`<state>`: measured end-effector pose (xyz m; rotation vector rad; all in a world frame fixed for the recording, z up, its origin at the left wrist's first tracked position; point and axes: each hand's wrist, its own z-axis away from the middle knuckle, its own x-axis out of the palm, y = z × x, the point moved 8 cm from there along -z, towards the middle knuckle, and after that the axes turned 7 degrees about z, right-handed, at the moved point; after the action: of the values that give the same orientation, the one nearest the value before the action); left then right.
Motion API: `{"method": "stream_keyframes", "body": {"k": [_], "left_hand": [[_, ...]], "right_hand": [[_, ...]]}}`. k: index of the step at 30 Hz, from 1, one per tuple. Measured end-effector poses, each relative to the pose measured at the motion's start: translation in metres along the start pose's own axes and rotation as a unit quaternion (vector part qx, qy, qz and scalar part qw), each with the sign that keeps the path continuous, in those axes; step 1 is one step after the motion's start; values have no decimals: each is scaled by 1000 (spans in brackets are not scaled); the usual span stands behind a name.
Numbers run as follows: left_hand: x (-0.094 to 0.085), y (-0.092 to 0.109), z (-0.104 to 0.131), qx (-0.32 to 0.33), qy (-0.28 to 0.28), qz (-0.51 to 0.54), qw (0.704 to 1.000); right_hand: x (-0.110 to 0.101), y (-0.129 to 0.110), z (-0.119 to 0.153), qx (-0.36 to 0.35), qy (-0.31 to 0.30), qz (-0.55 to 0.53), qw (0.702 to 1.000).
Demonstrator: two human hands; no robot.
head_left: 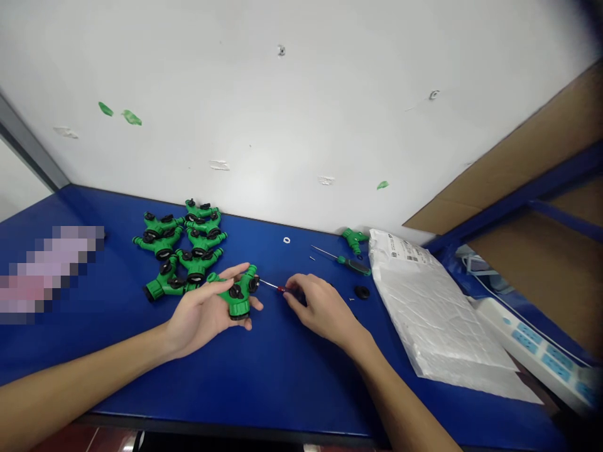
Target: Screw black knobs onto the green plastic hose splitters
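Observation:
My left hand (202, 314) is closed around a green Y-shaped hose splitter (239, 304) with black valve knobs, held just above the blue tabletop. In my right hand (325, 306) is a screwdriver (279, 288) with a red handle, mostly hidden by the fingers. Its metal shaft points left, and the tip meets the black knob on the splitter's right branch. Several more green splitters (198, 262) lie grouped on the table, left of and beyond my left hand.
A second screwdriver (353, 265), a green fitting (353, 238), a white ring (287, 240), a black round cap (362, 292) and small screws (351, 299) lie beyond my right hand. A white padded mailer (438, 307) and a power strip (532, 351) are at right. A white wall (301, 113) stands behind.

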<state>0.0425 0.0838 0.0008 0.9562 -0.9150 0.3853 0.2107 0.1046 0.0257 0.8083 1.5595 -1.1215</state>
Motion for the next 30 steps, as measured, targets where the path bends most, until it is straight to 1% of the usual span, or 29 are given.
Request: {"method": "stream_keyframes", "body": {"k": [1, 3, 6, 8, 10, 16, 21, 26, 30], "left_hand": [[0, 3, 0, 9, 3, 0, 1000], [1, 9, 0, 27, 7, -1, 1000], [0, 14, 0, 51, 11, -2, 999], [-2, 16, 0, 69, 13, -4, 997], [-4, 18, -1, 85, 17, -8, 996], [-4, 18, -1, 91, 9, -21, 996], [-3, 17, 0, 87, 5, -31, 996], [-5, 15, -1, 86, 2, -25, 996], [-5, 14, -1, 81, 4, -24, 996]], "right_hand": [[-3, 4, 0, 15, 16, -37, 999], [-16, 13, 2, 38, 77, -124, 989], [-41, 26, 10, 40, 184, -250, 950], [-51, 28, 16, 28, 219, -302, 928], [-56, 25, 19, 8, 226, -316, 922], [-56, 10, 21, -39, 222, -254, 941], [-59, 9, 22, -44, 236, -232, 943], [-59, 6, 22, -56, 234, -207, 948], [-58, 9, 22, -58, 237, -212, 946]]}}
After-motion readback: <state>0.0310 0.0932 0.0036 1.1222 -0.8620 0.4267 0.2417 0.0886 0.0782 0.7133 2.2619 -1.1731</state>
